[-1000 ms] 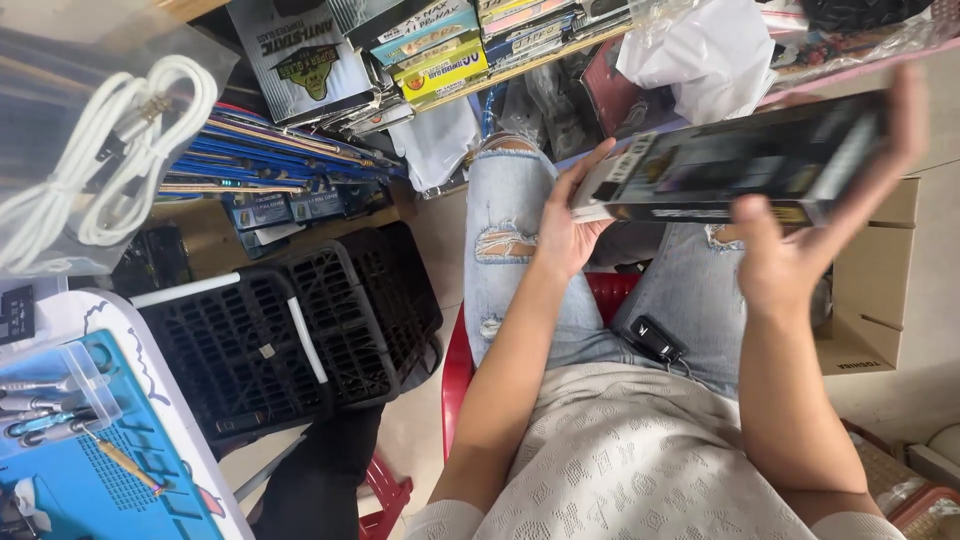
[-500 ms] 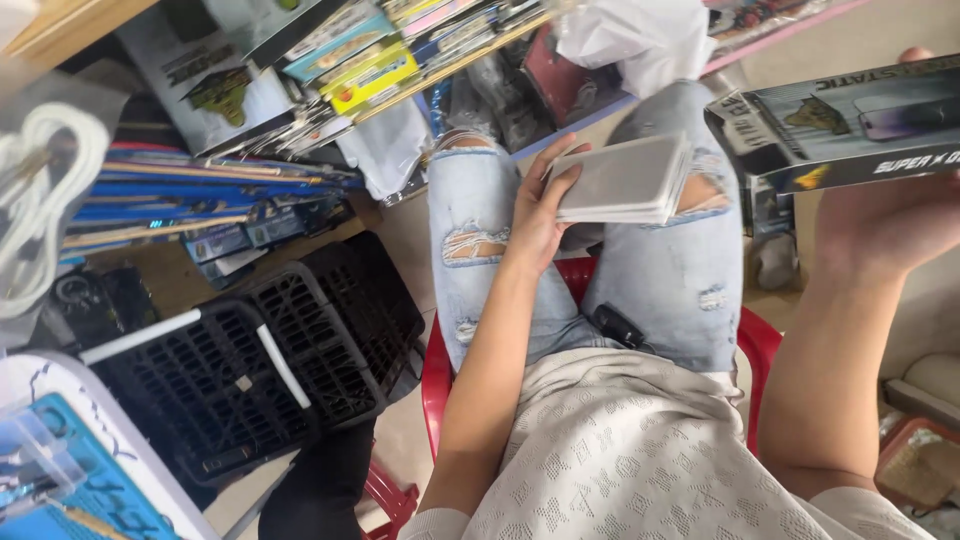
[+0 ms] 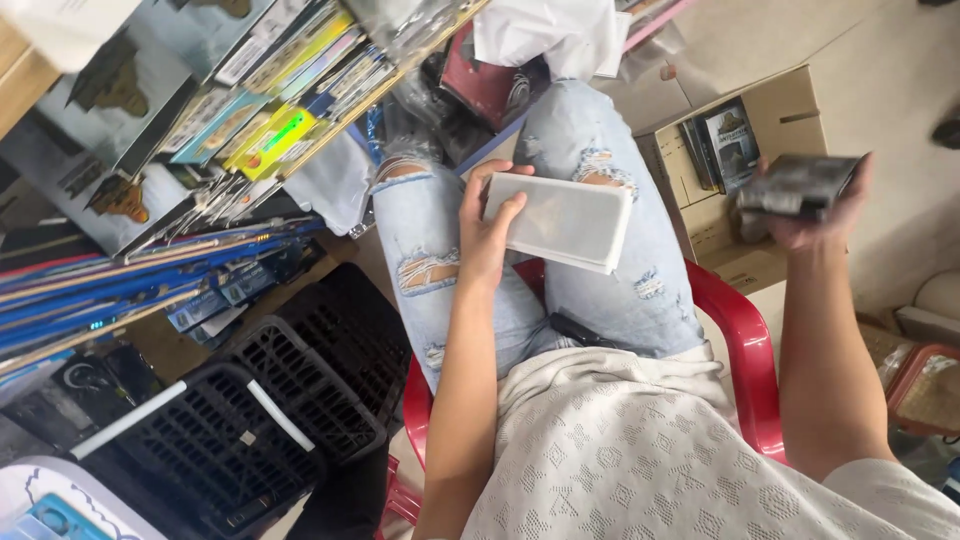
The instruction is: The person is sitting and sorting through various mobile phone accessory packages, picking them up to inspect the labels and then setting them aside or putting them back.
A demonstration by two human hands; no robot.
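I sit on a red plastic chair in torn light jeans. My left hand grips the left end of a flat white box that rests over my knees. My right hand is stretched out to the right and holds a dark product sleeve, blurred, above an open cardboard carton. The carton holds a few dark boxes standing on edge.
Black plastic crates stand on the floor at my left. Shelves with coloured packages and blue rods fill the upper left. White plastic bags lie beyond my knees. A dark phone rests in my lap.
The white inner box has come out of the dark sleeve. My right hand has carried the sleeve away to the right over the carton, while my left hand keeps the white box on my knees.
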